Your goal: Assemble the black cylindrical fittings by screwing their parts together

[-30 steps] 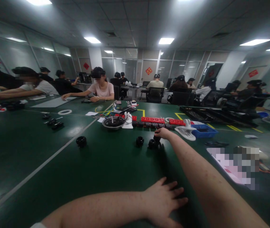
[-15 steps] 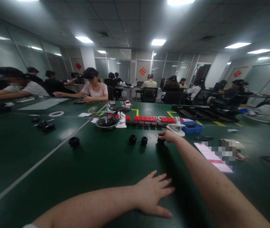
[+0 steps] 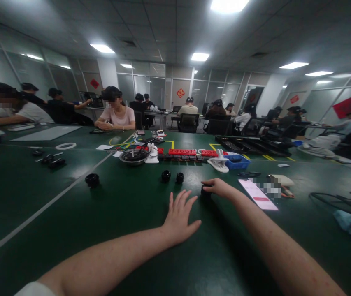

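Observation:
My right hand (image 3: 218, 187) has its fingers closed around a small black round fitting (image 3: 205, 191) on the green table; the hand covers much of it. Spread out, my left hand (image 3: 181, 216) holds nothing and hovers over or rests lightly on the table, I cannot tell which. Just beyond its fingertips, two similar black round fittings stand side by side: one (image 3: 166, 176) on the left and a slightly smaller one (image 3: 180, 178) on the right. Further left is a larger black fitting (image 3: 92, 180) near the pale line across the table.
Behind the fittings lie red socket modules (image 3: 183, 152), a metal bowl (image 3: 133, 158) with dark parts, a white clip-like stand (image 3: 219, 161) and a blue bin (image 3: 237, 160). To the right is a pink-screened phone (image 3: 257, 194). A person (image 3: 116, 111) sits across the table.
My left hand has moved forward and left, toward the two standing fittings. My right hand still grips its fitting, now a little nearer to me. The camera view has turned slightly right.

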`<state>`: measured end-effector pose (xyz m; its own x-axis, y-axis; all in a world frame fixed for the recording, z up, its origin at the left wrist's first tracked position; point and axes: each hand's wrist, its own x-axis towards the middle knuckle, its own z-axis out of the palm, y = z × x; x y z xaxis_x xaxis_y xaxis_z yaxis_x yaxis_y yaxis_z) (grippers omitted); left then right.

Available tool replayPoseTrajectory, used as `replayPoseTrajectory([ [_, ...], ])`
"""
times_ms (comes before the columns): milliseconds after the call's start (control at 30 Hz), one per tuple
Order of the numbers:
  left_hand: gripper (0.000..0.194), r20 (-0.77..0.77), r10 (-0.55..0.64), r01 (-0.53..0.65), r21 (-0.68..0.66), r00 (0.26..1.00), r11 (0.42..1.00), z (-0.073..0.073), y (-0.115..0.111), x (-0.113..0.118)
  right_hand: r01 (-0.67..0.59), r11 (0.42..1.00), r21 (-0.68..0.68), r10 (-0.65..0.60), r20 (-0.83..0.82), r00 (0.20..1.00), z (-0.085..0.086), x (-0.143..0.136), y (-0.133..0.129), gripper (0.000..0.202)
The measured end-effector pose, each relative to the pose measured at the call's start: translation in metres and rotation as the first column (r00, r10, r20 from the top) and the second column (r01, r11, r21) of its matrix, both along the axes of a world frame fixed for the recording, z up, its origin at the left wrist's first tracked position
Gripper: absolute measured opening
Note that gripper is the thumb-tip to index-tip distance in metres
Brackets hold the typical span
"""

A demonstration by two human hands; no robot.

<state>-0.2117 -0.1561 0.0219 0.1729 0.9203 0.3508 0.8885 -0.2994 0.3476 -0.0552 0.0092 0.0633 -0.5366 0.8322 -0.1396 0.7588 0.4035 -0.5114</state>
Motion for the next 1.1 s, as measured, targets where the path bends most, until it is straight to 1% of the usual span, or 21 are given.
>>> replayPoseTrajectory([
  [100, 0.073, -0.006, 0.052, -0.052, -0.002, 0.999, 0.999, -0.004, 0.006, -0.008, -0.040, 0.999, 0.002, 0.040, -0.024, 0.999, 0.001, -0.002, -0.023, 0.043],
  [200, 0.090, -0.023, 0.070, -0.069, 0.011, 0.997, 0.998, -0.007, 0.014, -0.020, -0.070, 0.998, 0.004, 0.070, -0.035, 0.997, 0.001, -0.006, -0.044, 0.042],
  [300, 0.102, -0.047, 0.074, -0.074, -0.002, 0.996, 0.997, -0.010, 0.019, -0.031, -0.100, 0.995, 0.010, 0.101, -0.049, 0.994, 0.002, -0.010, -0.060, 0.043],
  [400, 0.108, -0.075, 0.049, -0.052, -0.046, 0.996, 0.998, -0.012, 0.019, -0.037, -0.125, 0.992, 0.018, 0.126, -0.066, 0.990, 0.001, -0.015, -0.073, 0.043],
  [533, 0.110, -0.105, 0.006, -0.016, -0.098, 0.994, 0.995, -0.012, 0.015, -0.040, -0.155, 0.988, 0.018, 0.156, -0.090, 0.984, -0.002, -0.021, -0.083, 0.047],
  [700, 0.108, -0.094, -0.006, -0.007, -0.129, 0.996, 0.992, -0.011, 0.012, -0.047, -0.164, 0.987, 0.002, 0.163, -0.123, 0.979, -0.005, -0.027, -0.093, 0.058],
  [800, 0.105, -0.069, -0.014, 0.004, -0.141, 0.998, 0.990, -0.011, 0.009, -0.054, -0.185, 0.983, -0.012, 0.181, -0.144, 0.973, -0.004, -0.032, -0.100, 0.062],
  [967, 0.102, -0.029, -0.016, 0.011, -0.157, 0.999, 0.988, -0.011, 0.002, -0.062, -0.265, 0.963, -0.054, 0.249, -0.207, 0.946, -0.001, -0.046, -0.115, 0.072],
  [1100, 0.097, -0.012, -0.014, 0.013, -0.132, 1.000, 0.991, -0.008, -0.001, -0.061, -0.306, 0.951, -0.032, 0.296, -0.182, 0.938, 0.002, -0.058, -0.127, 0.076],
])
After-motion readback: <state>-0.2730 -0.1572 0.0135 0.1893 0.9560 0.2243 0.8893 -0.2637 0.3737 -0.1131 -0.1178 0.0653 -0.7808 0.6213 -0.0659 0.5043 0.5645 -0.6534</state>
